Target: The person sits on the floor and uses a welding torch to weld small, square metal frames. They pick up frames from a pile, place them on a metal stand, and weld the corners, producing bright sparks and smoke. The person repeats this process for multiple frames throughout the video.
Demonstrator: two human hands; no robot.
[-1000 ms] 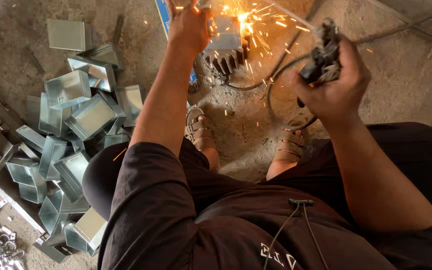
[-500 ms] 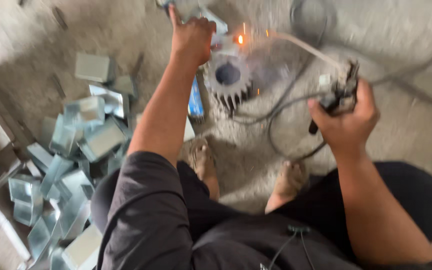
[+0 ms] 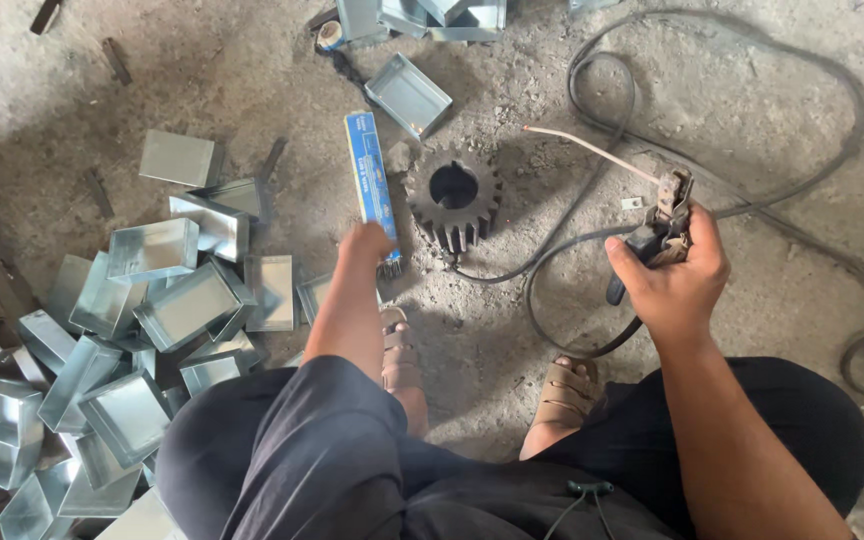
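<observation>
A welding holder (image 3: 667,215) is clamped in the right hand (image 3: 677,280), fingers wrapped tight around the grip, well off to the right of the gear (image 3: 454,200). A thin rod (image 3: 577,148) is pinched in the holder's top end and slants up-left, its tip ending just up and right of the gear, not touching it. The gear itself is lying flat on the concrete floor (image 3: 752,130), teeth all round, hole in the middle.

Just left of the gear, a long blue box (image 3: 370,180) is laid on the ground, and its near end is gripped by the left hand (image 3: 364,248), fingers closed on it as far as can be seen.

A black cable (image 3: 592,90) is looped from the holder around the gear's right side and off toward the top. Further left of the gear, a pile of shiny metal boxes (image 3: 152,300) is scattered about, with a few more above it. Below the gear, two sandals (image 3: 567,392) are planted on the floor.
</observation>
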